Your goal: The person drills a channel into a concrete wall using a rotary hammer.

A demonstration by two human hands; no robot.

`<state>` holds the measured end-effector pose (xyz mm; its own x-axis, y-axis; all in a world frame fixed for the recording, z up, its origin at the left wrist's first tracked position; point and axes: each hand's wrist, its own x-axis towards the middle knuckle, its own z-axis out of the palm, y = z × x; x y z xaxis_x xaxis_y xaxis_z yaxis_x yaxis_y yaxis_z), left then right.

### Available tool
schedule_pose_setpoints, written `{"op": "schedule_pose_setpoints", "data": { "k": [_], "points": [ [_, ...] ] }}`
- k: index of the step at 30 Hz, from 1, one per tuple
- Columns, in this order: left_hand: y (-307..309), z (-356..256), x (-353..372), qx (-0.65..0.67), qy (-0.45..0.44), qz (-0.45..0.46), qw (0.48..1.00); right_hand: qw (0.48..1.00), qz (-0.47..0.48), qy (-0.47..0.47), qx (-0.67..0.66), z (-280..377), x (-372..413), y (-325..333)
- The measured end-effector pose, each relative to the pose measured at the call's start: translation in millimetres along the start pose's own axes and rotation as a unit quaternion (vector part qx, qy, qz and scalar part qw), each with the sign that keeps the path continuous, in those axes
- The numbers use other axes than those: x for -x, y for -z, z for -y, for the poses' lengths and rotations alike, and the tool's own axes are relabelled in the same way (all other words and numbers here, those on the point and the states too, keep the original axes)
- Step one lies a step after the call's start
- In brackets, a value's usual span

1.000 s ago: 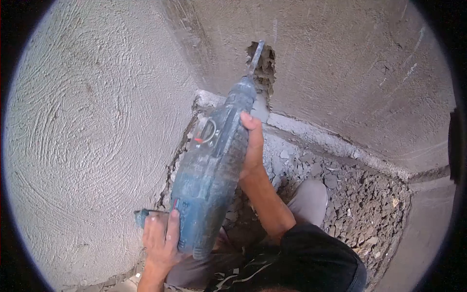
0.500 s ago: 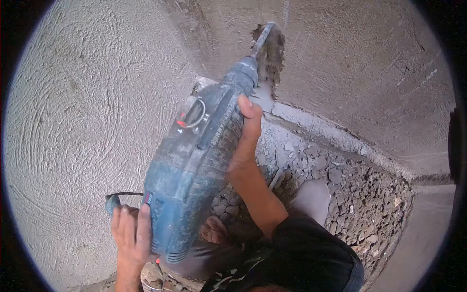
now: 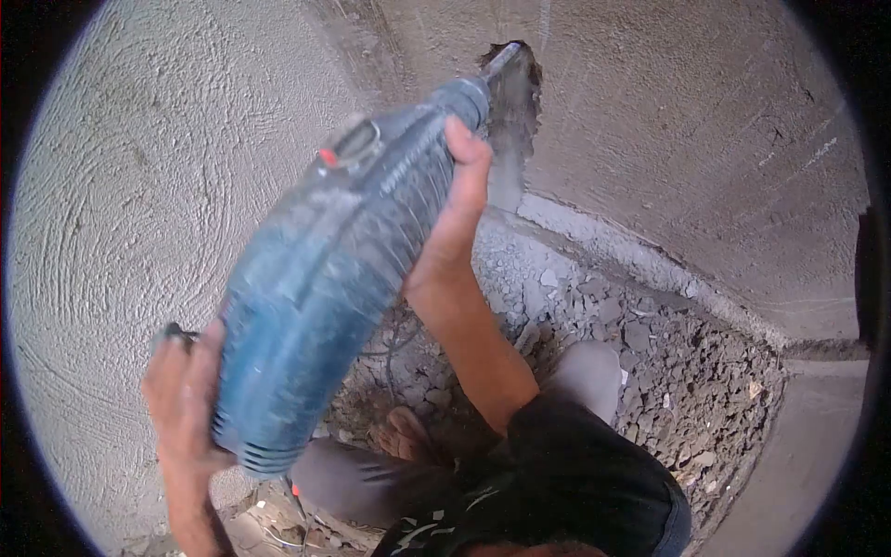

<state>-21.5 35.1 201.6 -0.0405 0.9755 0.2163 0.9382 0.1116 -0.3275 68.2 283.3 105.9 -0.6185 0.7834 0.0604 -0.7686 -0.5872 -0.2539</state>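
Note:
A dusty blue demolition hammer (image 3: 306, 278) slants up and to the right, smeared by motion. Its chisel bit (image 3: 504, 60) reaches into a ragged cavity (image 3: 515, 121) broken in the brown plastered wall, and the bit's tip is hidden there. My left hand (image 3: 186, 399) is wrapped round the rear grip at the lower left, with most of the grip out of sight. Along the right side of the body, near the front collar, my right hand (image 3: 455, 204) supports the tool, thumb on top and the other fingers hidden beneath.
A rough plastered wall (image 3: 121, 232) rises close on the left. Broken rubble (image 3: 687, 381) covers the floor below a plaster ledge (image 3: 613, 237). My bare foot (image 3: 406, 434) and bent knees are under the hammer. A cable (image 3: 390, 362) runs over the rubble.
The hammer's rear end has swung left and slightly up with my left hand. My right hand has shifted a little left and up with the body. The bit stays in the cavity.

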Motion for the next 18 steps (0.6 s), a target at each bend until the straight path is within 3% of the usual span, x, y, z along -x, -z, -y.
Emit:
{"op": "schedule_pose_setpoints", "data": {
  "k": [2,4,8,10,12,14,16,17,18],
  "points": [
    [15,17,-16,0.027,0.013,0.0,1.0,1.0,-0.012,0.01,-0.02,0,-8,-13],
    [26,38,-29,0.053,0.023,0.003,0.998,0.999,0.044,0.027,-0.003,-1,-17,-17],
    [43,65,-49,0.022,0.042,0.008,0.999,0.993,0.011,-0.03,-0.114,-1,-34,-30],
    [52,67,-60,0.013,0.043,0.026,0.999,0.993,0.029,-0.028,-0.108,-1,-37,-30],
    [59,58,-76,0.073,-0.025,0.016,0.997,0.992,-0.032,-0.007,-0.119,4,-39,-38],
    [57,56,-87,0.152,-0.018,0.002,0.988,0.992,-0.006,-0.014,-0.122,5,-43,-35],
    [56,59,-92,0.208,-0.182,-0.054,0.96,0.997,-0.022,0.018,-0.078,9,-35,-39],
    [62,49,-83,0.187,-0.107,-0.013,0.976,0.999,0.018,0.036,-0.024,4,-38,-25],
    [58,40,-69,0.189,-0.107,-0.021,0.976,0.999,0.022,0.038,-0.017,0,-30,-19]
  ]
}}
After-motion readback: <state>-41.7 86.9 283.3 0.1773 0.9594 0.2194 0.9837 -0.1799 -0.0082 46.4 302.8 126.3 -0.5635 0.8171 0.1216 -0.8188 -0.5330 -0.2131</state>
